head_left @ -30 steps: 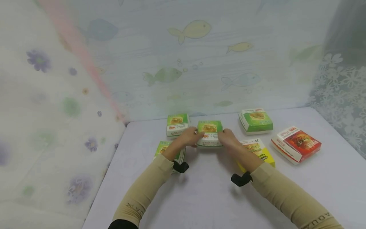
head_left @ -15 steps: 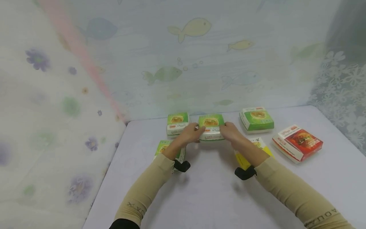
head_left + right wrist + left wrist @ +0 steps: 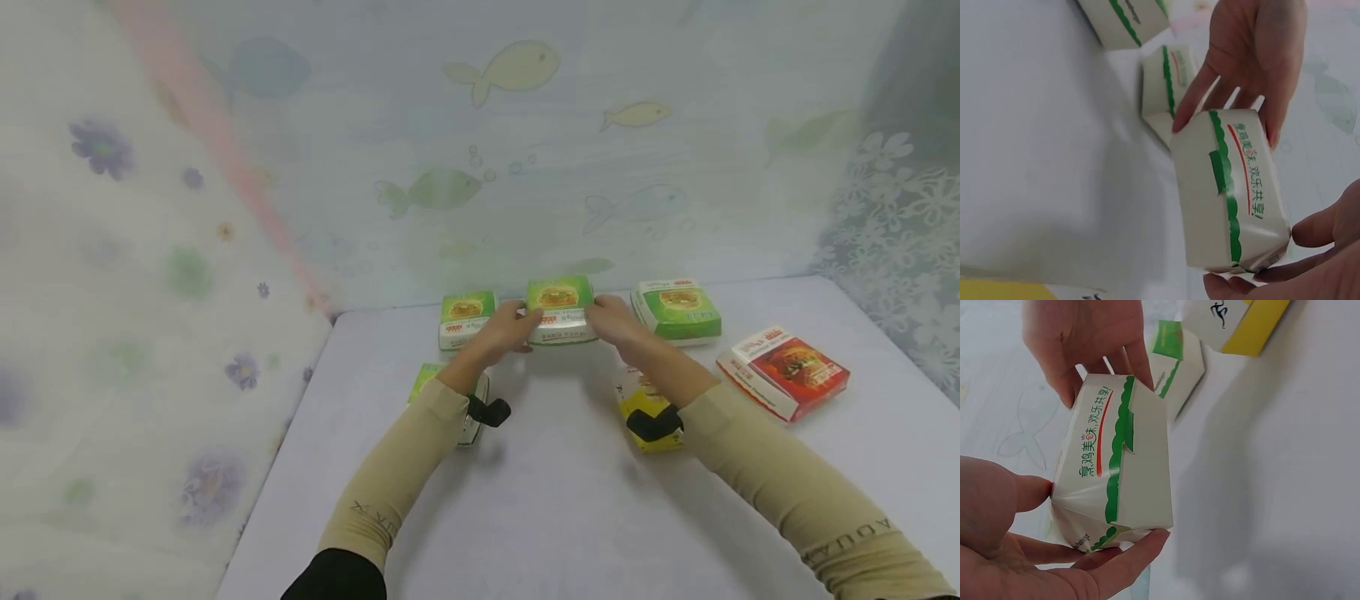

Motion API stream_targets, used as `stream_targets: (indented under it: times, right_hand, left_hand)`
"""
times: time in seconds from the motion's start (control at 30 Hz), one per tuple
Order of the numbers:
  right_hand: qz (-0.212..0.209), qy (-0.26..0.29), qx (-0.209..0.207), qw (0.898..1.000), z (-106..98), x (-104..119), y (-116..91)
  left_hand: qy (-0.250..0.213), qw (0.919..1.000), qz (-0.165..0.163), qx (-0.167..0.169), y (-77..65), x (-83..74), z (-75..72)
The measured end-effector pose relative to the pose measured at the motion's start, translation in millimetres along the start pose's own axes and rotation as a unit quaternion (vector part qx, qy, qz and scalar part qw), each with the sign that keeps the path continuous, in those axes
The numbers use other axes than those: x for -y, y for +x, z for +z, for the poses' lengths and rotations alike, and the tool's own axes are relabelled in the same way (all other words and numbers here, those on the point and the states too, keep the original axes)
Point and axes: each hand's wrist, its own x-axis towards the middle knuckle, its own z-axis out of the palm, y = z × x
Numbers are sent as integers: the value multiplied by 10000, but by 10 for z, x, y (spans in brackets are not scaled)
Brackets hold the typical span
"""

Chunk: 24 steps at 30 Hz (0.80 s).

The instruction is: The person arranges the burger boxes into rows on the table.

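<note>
Between my two hands is a green and white burger box (image 3: 561, 312), held level a little above the table near its back edge. My left hand (image 3: 504, 332) grips its left side, thumb at the top edge and fingers underneath, as the left wrist view shows on the box (image 3: 1107, 462). On the opposite side my right hand (image 3: 617, 323) grips it the same way, with fingers below the box (image 3: 1235, 194) in the right wrist view. The box looks closed. Nearest to the left hand is another green burger box (image 3: 465, 321) on the table.
A further green box (image 3: 474, 417) lies partly under my left forearm. Beneath the right forearm is a yellow and white box (image 3: 637, 400). To the right stand a green box (image 3: 678, 310) and a red box (image 3: 786, 373). A fish-patterned curtain (image 3: 525, 167) hangs behind the table (image 3: 547, 517).
Both hands have carried the green burger box upward and away toward the back of the table. The other boxes have stayed in place.
</note>
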Motion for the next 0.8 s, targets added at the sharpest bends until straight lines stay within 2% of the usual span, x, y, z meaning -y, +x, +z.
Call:
stream_targets:
  times: [0.2, 0.57, 0.8]
  right_hand:
    - [-195, 13, 189, 9996, -97, 26, 57]
    - [-193, -328, 759, 9964, -225, -15, 207]
    - [-365, -913, 406, 9943, -137, -72, 226]
  left_hand:
    - [-94, 9999, 0, -99, 119, -20, 8]
    - [-387, 9989, -147, -231, 286, 30, 26]
    - [-270, 9989, -96, -368, 354, 72, 67]
